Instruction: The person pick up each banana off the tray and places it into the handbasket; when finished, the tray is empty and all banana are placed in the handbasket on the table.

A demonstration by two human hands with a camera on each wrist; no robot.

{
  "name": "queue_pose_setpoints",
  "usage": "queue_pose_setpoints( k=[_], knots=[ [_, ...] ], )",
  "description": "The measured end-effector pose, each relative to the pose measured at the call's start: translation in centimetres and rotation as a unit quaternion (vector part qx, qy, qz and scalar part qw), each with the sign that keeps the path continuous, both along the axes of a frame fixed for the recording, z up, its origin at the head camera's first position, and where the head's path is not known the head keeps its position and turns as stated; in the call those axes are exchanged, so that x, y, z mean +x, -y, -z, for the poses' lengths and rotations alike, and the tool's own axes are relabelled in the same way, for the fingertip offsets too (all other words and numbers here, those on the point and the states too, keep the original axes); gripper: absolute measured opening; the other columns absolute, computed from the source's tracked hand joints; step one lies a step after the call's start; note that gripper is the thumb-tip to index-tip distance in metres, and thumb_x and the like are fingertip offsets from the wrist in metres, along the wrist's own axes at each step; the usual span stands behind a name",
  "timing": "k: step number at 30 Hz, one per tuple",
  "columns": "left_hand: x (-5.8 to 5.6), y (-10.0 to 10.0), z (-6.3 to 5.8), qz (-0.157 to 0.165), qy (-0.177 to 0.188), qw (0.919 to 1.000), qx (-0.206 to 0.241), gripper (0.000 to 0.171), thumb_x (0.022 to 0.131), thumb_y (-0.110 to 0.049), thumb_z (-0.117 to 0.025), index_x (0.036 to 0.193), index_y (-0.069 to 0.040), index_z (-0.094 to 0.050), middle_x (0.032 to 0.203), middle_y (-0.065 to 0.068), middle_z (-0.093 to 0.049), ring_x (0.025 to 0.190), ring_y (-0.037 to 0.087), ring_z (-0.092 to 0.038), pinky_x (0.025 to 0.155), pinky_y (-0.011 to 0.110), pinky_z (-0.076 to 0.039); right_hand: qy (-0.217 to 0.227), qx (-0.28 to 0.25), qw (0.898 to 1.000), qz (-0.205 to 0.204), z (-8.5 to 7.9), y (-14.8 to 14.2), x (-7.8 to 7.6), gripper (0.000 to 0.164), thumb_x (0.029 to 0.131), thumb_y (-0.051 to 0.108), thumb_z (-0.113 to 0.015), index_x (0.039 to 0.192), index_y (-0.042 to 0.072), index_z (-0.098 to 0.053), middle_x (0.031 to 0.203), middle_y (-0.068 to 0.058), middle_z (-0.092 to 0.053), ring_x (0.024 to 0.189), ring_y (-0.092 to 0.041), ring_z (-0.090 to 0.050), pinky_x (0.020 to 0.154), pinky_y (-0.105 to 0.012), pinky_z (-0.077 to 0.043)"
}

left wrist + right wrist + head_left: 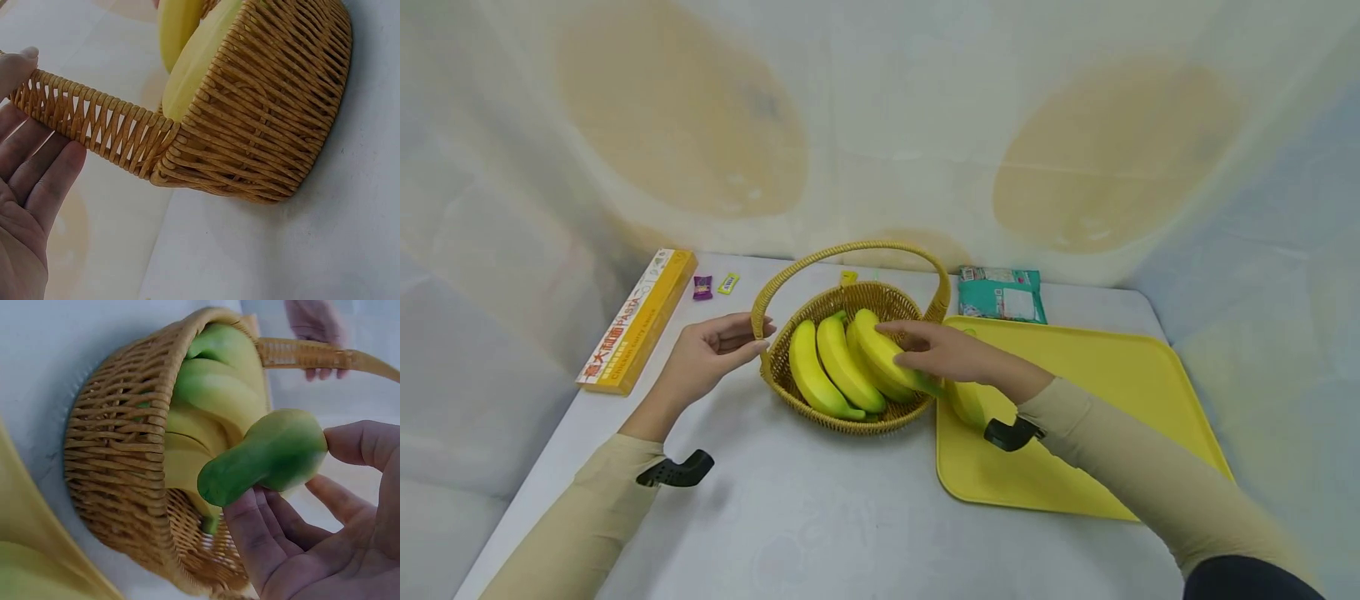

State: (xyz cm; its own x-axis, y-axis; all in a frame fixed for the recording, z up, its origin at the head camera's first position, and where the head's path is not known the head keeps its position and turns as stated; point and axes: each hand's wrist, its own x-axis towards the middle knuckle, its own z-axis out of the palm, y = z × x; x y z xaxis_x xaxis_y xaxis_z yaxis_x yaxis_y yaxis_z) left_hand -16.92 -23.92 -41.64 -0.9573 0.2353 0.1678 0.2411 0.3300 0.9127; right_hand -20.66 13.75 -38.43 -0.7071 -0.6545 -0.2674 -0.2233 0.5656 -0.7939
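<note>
My left hand (707,354) holds the left side of the handle (94,119) of a woven wicker basket (262,119), thumb on one side and fingers on the other. Over the basket's right part, my right hand (943,350) pinches a yellow banana (880,340) between thumb and fingers; its green end (228,478) faces the right wrist camera. Several bananas (816,375) lie side by side inside the basket, beneath and left of the held one. Whether the held banana touches them is unclear.
Right of the basket lies a yellow tray (1075,492) with a banana (964,404) on it, partly hidden by my right arm. A teal packet (1000,293) lies behind the tray. At the left are a pasta box (640,325), a purple sweet (702,287) and a yellow sweet (728,283).
</note>
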Motion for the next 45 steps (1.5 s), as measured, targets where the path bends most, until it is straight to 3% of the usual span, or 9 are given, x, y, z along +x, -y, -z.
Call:
queue_pose_setpoints(
  k=[7, 20, 29, 37, 45],
  knots=[
    [0.0, 0.0, 0.1, 0.004, 0.003, 1.0, -0.003, 0.038, 0.097, -0.022, -0.073, 0.129, -0.004, -0.067, 0.124, 0.013, -0.071, 0.109, 0.011, -0.07, 0.092, 0.019, -0.055, -0.019, 0.036, 0.999, -0.002, 1.2, 2.6, -1.9, 0.055, 0.104, 0.032, -0.059, 0.156, 0.028, -0.042, 0.148, -0.006, -0.052, 0.129, -0.024, -0.053, 0.097, -0.041, -0.051],
    [0.0, 0.1, -0.1, 0.002, -0.001, 1.0, -0.001, 0.037, 0.096, -0.022, -0.074, 0.128, -0.005, -0.068, 0.124, 0.016, -0.071, 0.109, 0.01, -0.07, 0.092, 0.019, -0.055, -0.056, 0.09, 0.994, -0.022, 2.0, 4.6, -2.8, 0.073, 0.096, 0.029, -0.073, 0.159, 0.021, -0.036, 0.133, -0.015, -0.062, 0.107, -0.02, -0.066, 0.082, -0.032, -0.057],
    [0.1, 0.0, -0.2, 0.003, 0.002, 1.0, 0.002, 0.036, 0.096, -0.021, -0.073, 0.128, -0.004, -0.068, 0.123, 0.013, -0.071, 0.109, 0.01, -0.07, 0.092, 0.02, -0.055, -0.07, 0.099, 0.992, -0.022, 2.1, 4.5, -2.5, 0.073, 0.098, 0.029, -0.07, 0.16, 0.02, -0.032, 0.145, -0.016, -0.055, 0.123, -0.027, -0.061, 0.092, -0.036, -0.056],
    [0.1, 0.0, -0.1, 0.002, 0.002, 1.0, 0.0, 0.038, 0.097, -0.021, -0.073, 0.129, -0.003, -0.067, 0.123, 0.012, -0.072, 0.111, 0.016, -0.07, 0.092, 0.02, -0.055, -0.116, 0.042, 0.992, -0.003, 1.8, 1.8, -0.4, 0.065, 0.101, 0.025, -0.065, 0.159, 0.017, -0.036, 0.151, -0.014, -0.05, 0.125, -0.03, -0.059, 0.098, -0.043, -0.054],
    [0.0, 0.0, 0.0, 0.001, 0.0, 1.0, -0.002, 0.039, 0.096, -0.022, -0.074, 0.129, -0.001, -0.066, 0.123, 0.015, -0.071, 0.111, 0.019, -0.07, 0.092, 0.02, -0.055, -0.169, -0.035, 0.981, 0.083, 1.8, -3.2, 3.5, 0.051, 0.102, 0.019, -0.064, 0.151, 0.016, -0.049, 0.14, -0.008, -0.058, 0.115, -0.029, -0.061, 0.094, -0.049, -0.055]
  ],
)
